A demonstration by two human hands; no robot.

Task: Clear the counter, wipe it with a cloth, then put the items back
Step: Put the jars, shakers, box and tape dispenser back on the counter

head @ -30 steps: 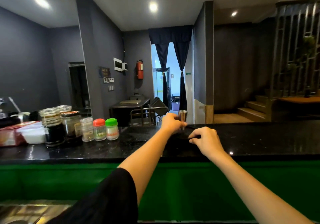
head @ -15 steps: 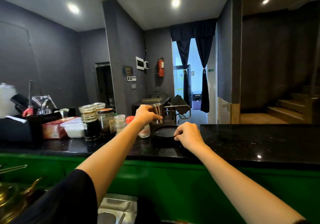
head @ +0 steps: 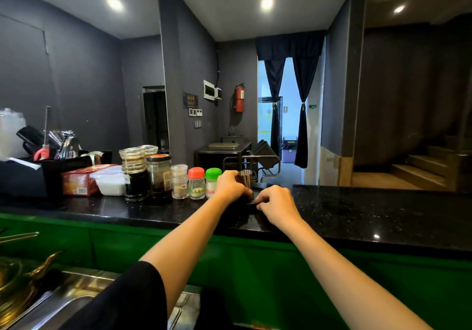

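On the black stone counter, my left hand is closed around a small steel cup that stands upright just right of the green-capped bottle. My right hand pinches the rim of a black round tray lying flat under both hands; most of the tray is hidden. A row of jars runs leftward: an orange-capped bottle, a clear jar, a brown-lidded jar and a dark sauce jar.
Further left sit a white tub, a red box and a black utensil holder. A green panel fronts the counter; a steel sink lies below left. The counter stretches bare to the right.
Both hands have slid the tray and steel cup leftward along the counter, ending right beside the green-capped bottle. My view has turned left as well.
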